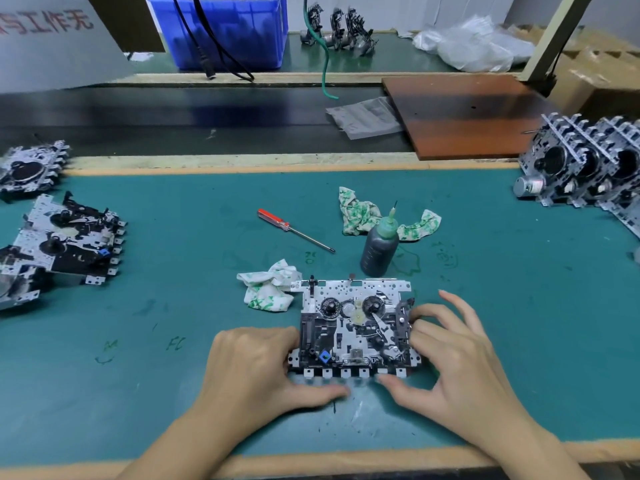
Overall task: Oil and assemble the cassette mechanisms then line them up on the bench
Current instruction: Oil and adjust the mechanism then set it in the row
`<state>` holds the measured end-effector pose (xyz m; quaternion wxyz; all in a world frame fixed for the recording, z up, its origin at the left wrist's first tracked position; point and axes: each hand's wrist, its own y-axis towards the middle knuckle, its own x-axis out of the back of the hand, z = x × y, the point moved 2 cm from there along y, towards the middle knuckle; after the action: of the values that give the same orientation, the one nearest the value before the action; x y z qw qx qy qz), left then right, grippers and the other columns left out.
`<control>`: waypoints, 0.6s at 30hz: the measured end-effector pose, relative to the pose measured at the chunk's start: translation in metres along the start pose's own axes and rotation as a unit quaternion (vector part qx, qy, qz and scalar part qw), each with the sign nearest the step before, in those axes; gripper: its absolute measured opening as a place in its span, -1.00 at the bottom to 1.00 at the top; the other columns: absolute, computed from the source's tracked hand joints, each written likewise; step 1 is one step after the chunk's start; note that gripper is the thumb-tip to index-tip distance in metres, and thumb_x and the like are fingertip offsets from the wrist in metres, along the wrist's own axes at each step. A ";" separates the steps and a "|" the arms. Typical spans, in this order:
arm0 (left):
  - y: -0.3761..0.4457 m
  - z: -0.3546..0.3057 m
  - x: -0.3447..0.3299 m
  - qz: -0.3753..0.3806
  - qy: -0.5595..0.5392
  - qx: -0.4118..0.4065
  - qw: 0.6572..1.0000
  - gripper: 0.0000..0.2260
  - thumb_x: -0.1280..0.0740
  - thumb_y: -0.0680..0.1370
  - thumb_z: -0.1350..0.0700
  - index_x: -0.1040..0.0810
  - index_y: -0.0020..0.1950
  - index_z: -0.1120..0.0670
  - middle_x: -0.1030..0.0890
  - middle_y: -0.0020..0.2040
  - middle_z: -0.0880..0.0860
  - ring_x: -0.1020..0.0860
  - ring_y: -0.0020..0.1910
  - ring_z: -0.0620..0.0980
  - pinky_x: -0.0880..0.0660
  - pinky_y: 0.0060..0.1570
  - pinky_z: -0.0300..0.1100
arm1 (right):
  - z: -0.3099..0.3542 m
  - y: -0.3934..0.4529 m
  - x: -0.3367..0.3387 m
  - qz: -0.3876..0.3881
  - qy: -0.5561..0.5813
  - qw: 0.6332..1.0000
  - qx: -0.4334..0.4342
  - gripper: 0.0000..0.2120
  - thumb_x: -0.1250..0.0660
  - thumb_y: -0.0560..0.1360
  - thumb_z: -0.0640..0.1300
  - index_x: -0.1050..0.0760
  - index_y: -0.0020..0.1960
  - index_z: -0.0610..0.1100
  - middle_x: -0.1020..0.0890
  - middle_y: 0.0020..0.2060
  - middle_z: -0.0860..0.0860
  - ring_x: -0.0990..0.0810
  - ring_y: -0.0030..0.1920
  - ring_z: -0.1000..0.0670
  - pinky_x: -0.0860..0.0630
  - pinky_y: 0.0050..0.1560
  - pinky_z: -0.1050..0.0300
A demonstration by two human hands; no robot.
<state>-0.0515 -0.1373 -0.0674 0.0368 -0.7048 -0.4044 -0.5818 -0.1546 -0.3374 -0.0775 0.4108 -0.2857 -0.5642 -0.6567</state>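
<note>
A cassette mechanism (353,327) lies flat on the green mat (173,306) in front of me, its two reel hubs facing up. My left hand (256,368) grips its left edge, thumb under the near row of tabs. My right hand (457,355) grips the right edge, thumb at the near tabs and fingers curled over the side. A dark oil bottle (379,249) with a green needle tip stands upright just behind the mechanism. At the left lie several flat mechanisms (65,240). Upright mechanisms (588,168) stand in a row at the right edge.
A red-handled screwdriver (294,230) lies on the mat behind the work. One crumpled green-print rag (268,291) touches the mechanism's far left corner and another rag (363,213) lies behind the bottle. A brown board (464,116), a blue bin (221,29) and plastic bags (474,43) sit farther back.
</note>
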 end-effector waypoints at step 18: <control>0.002 -0.003 0.003 0.019 -0.025 -0.039 0.999 -0.48 -0.30 0.22 -0.44 -0.25 -0.47 -0.03 -0.32 -0.63 -0.07 -0.34 -0.65 -0.07 -0.24 -0.64 -0.32 | 0.004 -0.001 -0.001 -0.035 -0.060 0.998 -0.006 -0.48 -0.32 0.33 0.31 -0.42 -0.45 -0.15 -0.46 -0.49 0.06 -0.61 -0.20 -0.04 -0.25 0.34 -0.23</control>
<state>-0.0524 -0.1387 -0.0633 0.0103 -0.7274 -0.3683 -0.5789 -0.1550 -0.3336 -0.0780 0.3515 -0.3073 -0.5934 -0.6557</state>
